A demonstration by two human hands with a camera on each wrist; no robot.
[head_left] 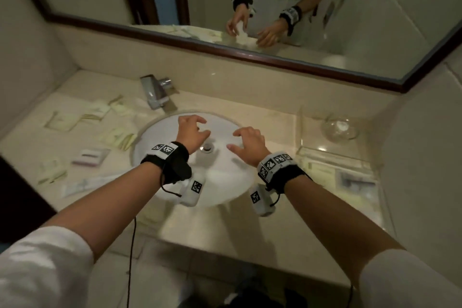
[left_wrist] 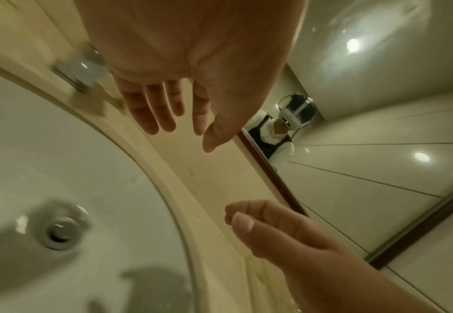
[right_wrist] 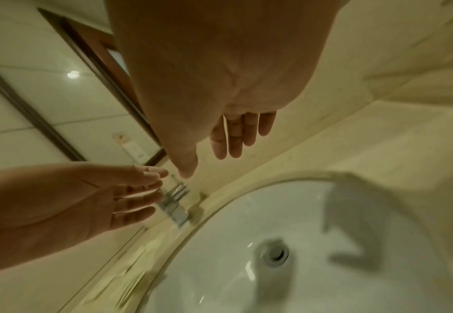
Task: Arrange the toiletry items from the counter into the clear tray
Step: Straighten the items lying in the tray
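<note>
I have both hands out over the white sink (head_left: 225,177), and neither one holds anything. My left hand (head_left: 191,134) floats above the bowl with its fingers loose and a little spread, so its grip is open. My right hand (head_left: 250,144) is just beside it, also above the bowl, fingers loose and bent a bit, and its grip is open too. The two hands are near each other but do not touch.

The toiletry items (head_left: 82,117) lie all over the surface to the left of the sink: pale flat packets, a small pink and white box (head_left: 90,156) and a long white tube (head_left: 86,184) closer to me. They are blurry, so I cannot tell what each one is. The clear tray (head_left: 336,157) sits on the right side of the surface, well apart from most of them. It looks like a few flat things are already in it. A small glass bowl (head_left: 340,126) stands behind the tray.

I think I am between pick-ups right now, with many things not yet moved. Next I should send my left hand over to the packets on the left, pinch one by its edge because they lie so flat, and carry it across the sink to the tray.
</note>
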